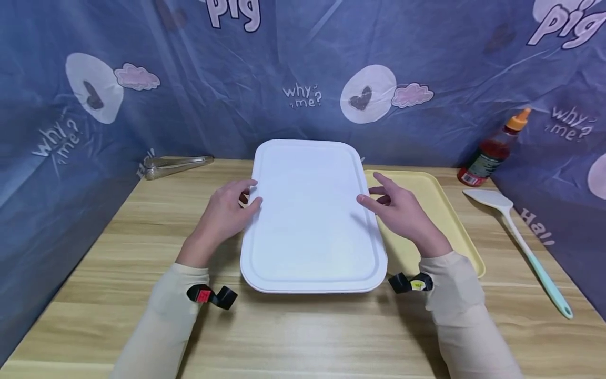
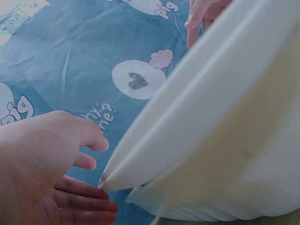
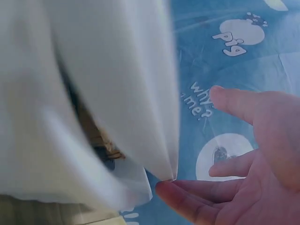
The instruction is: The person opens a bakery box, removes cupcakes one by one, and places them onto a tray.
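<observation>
A white rectangular lid [image 1: 312, 216] spans the top of a pale plastic box [image 3: 28, 117]. In the right wrist view a gap shows between lid and box, with something brown [image 3: 96, 133] inside. My left hand [image 1: 229, 208] is at the lid's left edge, fingertips right at the rim and thumb over it. At the opposite edge, my right hand [image 1: 400, 210] has its fingers spread. One of its fingertips touches the underside of the lid's rim in the right wrist view, while its thumb stays off the lid there. Most of the box's inside is hidden.
A pale yellow tray [image 1: 440, 221] lies partly beneath the lid's right side. Metal tongs [image 1: 177, 166] rest at the back left. On the right are a red sauce bottle [image 1: 492, 152] and a white spatula [image 1: 487, 197] with a mint handle. Printed blue cloth [image 1: 236, 100] encloses the table.
</observation>
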Motion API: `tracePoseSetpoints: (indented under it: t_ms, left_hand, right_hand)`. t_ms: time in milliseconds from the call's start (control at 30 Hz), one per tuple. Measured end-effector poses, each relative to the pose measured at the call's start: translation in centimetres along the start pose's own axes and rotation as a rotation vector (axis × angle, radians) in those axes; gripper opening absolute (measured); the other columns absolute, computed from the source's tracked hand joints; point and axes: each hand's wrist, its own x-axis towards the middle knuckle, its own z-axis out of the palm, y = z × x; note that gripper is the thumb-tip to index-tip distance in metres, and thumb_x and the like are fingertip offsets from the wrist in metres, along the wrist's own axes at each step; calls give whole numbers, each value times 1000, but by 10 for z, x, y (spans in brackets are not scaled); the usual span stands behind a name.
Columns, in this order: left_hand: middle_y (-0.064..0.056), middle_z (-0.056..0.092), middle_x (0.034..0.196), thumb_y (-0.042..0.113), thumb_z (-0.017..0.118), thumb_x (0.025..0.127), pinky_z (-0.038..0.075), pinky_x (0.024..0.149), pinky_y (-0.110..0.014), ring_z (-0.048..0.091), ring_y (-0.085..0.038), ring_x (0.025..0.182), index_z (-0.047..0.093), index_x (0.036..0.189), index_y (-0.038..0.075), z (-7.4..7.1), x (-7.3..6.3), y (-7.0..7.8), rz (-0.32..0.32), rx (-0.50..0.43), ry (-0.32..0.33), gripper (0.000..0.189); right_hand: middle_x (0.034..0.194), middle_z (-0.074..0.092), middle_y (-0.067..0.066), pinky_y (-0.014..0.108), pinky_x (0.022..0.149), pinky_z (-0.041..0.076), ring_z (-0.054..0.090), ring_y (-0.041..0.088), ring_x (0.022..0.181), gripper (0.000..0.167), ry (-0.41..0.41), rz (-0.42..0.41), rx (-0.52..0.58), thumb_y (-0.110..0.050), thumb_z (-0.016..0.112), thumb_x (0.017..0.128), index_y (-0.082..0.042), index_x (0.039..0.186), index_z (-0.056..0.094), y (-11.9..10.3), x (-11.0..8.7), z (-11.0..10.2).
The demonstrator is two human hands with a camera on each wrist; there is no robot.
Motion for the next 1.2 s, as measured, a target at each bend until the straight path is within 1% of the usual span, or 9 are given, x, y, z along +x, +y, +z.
tracePoseSetpoints:
  t_ms: [167,333,433,567,700,867,1000,1133,1200]
  left_hand:
    - [-20,66,115,21,63,96,55,84,-46,66,-31,95,60,134,1,-8,-4,-1,-32,-13,9,44]
    - [-20,65,118,22,62,97,55,85,-46,66,-32,97,59,137,2,-18,-12,-4,-75,-4,-9,44]
    - [-21,64,120,23,61,98,55,85,-48,66,-32,98,58,138,3,-27,-19,-6,-91,-7,-17,45]
    - [-21,65,120,23,60,99,55,84,-48,66,-33,99,58,138,2,-40,-29,-11,-118,-15,-18,44]
    - [-23,64,120,24,59,99,55,84,-50,65,-35,101,57,139,2,-53,-39,-16,-166,3,-11,45]
    - [-24,62,122,24,58,99,53,86,-52,63,-37,103,57,139,2,-69,-56,-31,-227,26,13,45]
    - [-26,61,122,24,59,99,52,86,-54,62,-39,103,58,136,0,-81,-68,-47,-261,60,42,44]
    - [-29,59,126,24,58,99,52,87,-57,60,-43,106,57,135,-2,-91,-79,-62,-300,81,61,44]
    - [-30,58,129,24,58,100,51,88,-58,59,-45,109,57,135,-2,-96,-85,-70,-330,86,63,44]
  right_hand:
    - [146,56,18,45,94,52,65,32,116,88,-3,-12,10,-55,59,96,-11,162,20,-8,-3,2]
    - [144,57,18,48,94,56,66,33,117,86,-6,-38,47,-51,62,97,-10,161,22,-16,-4,8]
    - [143,58,18,49,94,56,66,33,117,85,-5,-47,60,-49,62,97,-9,161,23,-24,-5,12]
    - [143,58,17,48,94,55,66,32,115,84,-6,-55,51,-49,63,97,-11,161,24,-39,-6,19]
    - [143,59,16,46,93,55,66,31,113,82,-6,-63,51,-48,63,97,-12,161,26,-54,-6,31]
    - [140,61,15,46,93,56,66,31,112,78,-18,-74,77,-46,64,97,-12,159,30,-79,-4,53]
    - [140,61,13,43,93,56,66,28,113,81,-30,-80,94,-49,64,96,-12,159,30,-100,-5,72]
    - [138,61,9,37,80,59,68,22,104,84,-50,-108,137,-52,65,94,-15,160,28,-117,-6,91]
    - [133,63,8,34,74,59,68,20,98,82,-53,-133,145,-52,65,94,-16,159,30,-125,-7,100]
